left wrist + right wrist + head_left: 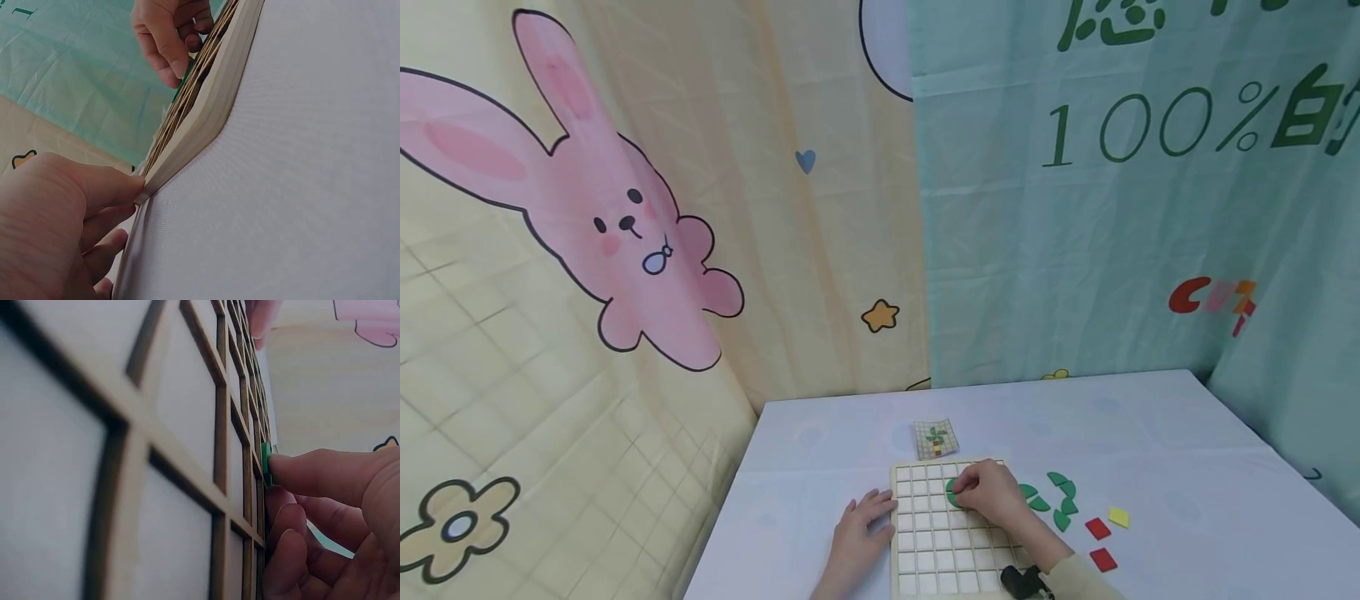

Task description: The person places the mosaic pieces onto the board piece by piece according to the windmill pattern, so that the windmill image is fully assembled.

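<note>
A wooden grid board (894, 537) with white square cells lies on the table. Along its left edge rests my left hand (861, 533), fingers extended; the left wrist view shows the thumb pressing the rim (215, 103). My right hand (992, 496) is over the upper part of the board. Between its thumb and fingers it pinches a green piece (266, 462), held right at the grid strips. From above, green (952, 492) shows beside these fingertips, and the rest there is hidden by the hand.
Right of the board lie several green leaf-shaped pieces (1069, 506), two red squares (1098, 528) and a yellow square (1118, 517). Behind the board is a small pattern card (936, 439). Printed curtains (820, 250) hang behind the table (1150, 433).
</note>
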Action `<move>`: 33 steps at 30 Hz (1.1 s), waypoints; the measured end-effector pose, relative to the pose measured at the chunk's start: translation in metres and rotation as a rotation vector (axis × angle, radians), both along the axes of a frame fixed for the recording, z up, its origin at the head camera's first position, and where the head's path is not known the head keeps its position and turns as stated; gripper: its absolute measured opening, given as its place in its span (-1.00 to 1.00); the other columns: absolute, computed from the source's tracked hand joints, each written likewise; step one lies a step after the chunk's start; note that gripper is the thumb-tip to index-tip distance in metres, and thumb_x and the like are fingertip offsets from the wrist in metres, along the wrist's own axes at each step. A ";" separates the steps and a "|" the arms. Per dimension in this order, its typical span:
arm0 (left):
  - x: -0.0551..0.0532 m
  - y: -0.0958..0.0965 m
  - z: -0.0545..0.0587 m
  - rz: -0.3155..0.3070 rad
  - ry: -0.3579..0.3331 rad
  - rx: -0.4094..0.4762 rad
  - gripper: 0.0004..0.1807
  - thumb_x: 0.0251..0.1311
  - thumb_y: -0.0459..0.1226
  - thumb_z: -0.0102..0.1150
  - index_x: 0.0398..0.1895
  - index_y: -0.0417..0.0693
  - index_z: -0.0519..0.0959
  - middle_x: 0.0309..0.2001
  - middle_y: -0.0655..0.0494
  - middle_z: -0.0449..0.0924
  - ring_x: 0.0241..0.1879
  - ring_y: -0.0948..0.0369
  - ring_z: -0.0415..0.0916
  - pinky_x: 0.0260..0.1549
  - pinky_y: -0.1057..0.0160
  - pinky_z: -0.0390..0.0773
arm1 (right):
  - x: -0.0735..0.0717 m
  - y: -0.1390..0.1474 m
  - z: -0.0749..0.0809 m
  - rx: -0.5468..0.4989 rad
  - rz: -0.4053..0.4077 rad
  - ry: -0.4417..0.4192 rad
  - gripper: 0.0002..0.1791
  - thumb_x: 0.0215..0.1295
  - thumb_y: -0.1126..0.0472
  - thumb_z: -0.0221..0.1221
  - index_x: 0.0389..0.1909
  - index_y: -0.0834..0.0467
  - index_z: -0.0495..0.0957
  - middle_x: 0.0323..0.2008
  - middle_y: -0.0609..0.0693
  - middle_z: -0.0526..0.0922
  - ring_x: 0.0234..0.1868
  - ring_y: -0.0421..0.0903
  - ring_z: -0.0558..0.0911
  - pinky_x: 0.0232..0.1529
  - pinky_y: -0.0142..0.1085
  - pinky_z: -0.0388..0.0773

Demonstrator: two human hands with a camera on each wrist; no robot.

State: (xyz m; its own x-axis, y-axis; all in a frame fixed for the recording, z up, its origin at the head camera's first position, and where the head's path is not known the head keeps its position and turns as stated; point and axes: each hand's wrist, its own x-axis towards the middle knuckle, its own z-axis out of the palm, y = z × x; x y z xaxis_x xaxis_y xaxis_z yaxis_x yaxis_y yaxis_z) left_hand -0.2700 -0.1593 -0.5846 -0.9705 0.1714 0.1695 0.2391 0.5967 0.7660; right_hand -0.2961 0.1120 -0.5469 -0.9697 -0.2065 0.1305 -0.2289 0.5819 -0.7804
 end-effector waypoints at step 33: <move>0.003 0.002 0.003 0.007 0.011 0.001 -0.63 0.13 -0.34 0.33 0.04 0.04 0.70 0.25 0.11 0.58 0.40 -0.08 0.30 0.45 -0.33 -0.09 | 0.005 0.018 0.024 -0.030 -0.105 -0.017 -0.90 0.17 0.31 0.40 -0.35 0.05 0.72 -0.49 -0.14 0.59 -0.43 -0.12 0.52 -0.49 -0.25 0.51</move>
State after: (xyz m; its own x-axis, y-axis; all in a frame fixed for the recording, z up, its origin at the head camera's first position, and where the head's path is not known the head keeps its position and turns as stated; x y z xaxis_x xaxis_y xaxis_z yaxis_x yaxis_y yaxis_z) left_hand -0.2665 -0.1571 -0.5813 -0.9696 0.1648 0.1807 0.2439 0.5979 0.7636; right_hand -0.2916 0.1304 -0.5231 -0.9880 -0.0999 0.1180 -0.1542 0.5781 -0.8013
